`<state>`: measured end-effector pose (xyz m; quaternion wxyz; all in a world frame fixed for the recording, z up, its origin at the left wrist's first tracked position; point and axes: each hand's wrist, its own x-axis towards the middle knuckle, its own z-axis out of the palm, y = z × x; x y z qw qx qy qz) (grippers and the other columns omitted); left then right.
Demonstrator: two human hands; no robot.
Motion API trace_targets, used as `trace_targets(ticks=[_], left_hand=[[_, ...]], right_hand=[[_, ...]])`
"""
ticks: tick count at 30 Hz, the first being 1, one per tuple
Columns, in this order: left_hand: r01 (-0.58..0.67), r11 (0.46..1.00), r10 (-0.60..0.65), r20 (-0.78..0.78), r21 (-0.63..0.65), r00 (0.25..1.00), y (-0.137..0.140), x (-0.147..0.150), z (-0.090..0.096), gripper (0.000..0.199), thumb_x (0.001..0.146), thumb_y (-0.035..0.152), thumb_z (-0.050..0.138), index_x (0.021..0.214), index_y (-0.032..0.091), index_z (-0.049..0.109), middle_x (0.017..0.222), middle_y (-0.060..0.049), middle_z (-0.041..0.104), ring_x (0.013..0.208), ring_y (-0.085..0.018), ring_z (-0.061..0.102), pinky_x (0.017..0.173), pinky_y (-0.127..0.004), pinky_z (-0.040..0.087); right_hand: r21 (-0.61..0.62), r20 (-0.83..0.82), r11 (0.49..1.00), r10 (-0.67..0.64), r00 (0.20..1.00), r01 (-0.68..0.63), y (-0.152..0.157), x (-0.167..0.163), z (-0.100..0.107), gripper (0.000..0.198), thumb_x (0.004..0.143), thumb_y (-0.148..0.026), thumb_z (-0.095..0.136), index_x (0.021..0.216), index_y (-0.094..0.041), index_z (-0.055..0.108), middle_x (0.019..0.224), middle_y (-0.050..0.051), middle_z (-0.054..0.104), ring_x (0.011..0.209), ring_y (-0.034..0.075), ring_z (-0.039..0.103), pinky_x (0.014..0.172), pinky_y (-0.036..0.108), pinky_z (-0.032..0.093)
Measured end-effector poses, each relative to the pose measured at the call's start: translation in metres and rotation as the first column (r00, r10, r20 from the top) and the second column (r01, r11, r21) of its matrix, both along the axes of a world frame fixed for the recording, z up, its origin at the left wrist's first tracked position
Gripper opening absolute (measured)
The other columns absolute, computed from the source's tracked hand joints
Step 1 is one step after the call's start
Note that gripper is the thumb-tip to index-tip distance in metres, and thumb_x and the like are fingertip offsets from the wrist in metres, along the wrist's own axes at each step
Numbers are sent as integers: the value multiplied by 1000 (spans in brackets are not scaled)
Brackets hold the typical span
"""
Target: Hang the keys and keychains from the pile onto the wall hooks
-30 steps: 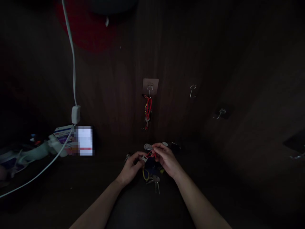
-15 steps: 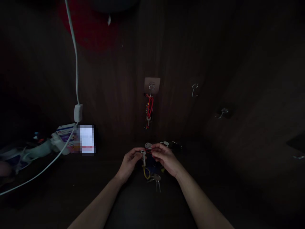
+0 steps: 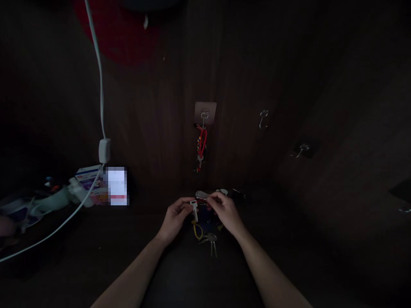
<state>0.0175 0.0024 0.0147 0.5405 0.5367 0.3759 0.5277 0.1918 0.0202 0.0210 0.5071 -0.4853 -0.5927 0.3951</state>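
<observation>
My left hand pinches a silver key by its head, its blade pointing down. Close beside it, my right hand has thumb and finger pressed together at one end of a thin red cord that runs toward the key. Behind the fingertips lies a grey oval piece, too dim to name. Under my hands are a yellow loop, a dark blue item and a bunch of keys. The right fingers partly hide the cord.
A red cord bundle hangs from a hook on the dark wood panel. More hooks are to the right. On the left stand a lit screen, boxes and a white cable.
My right hand has shifted slightly and its fingers have closed in on the cord, of which less shows. The left hand keeps its hold on the key.
</observation>
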Motion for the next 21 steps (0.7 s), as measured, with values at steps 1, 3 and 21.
trace_targets(ticks=[1, 3, 21], left_hand=[[1, 1000, -1, -9, 3, 1000, 0, 0, 0, 25, 77, 33, 62, 96, 16, 63, 71, 0, 66, 69, -14, 59, 71, -26, 45], [3, 1000, -3, -30, 9, 1000, 0, 1, -2, 25, 77, 33, 62, 95, 16, 63, 69, 0, 64, 67, -13, 58, 69, -25, 45], [117, 991, -104, -183, 64, 978, 4, 6, -16, 25, 78, 34, 60, 97, 18, 62, 67, 2, 61, 64, -12, 55, 64, -24, 43]], right_hand=[[-28, -77, 1000, 9, 997, -11, -1, -1, 3, 25, 73, -46, 60, 71, -22, 54, 64, 1, 63, 58, 16, 59, 46, 25, 38], [-68, -216, 997, 32, 976, -48, -4, -4, 8, 28, 71, -48, 62, 71, -22, 51, 66, 1, 63, 57, 16, 59, 43, 23, 37], [77, -81, 995, 76, 994, -70, -10, -10, 25, 24, 72, -45, 64, 72, -21, 61, 53, -4, 51, 46, 10, 43, 44, 22, 33]])
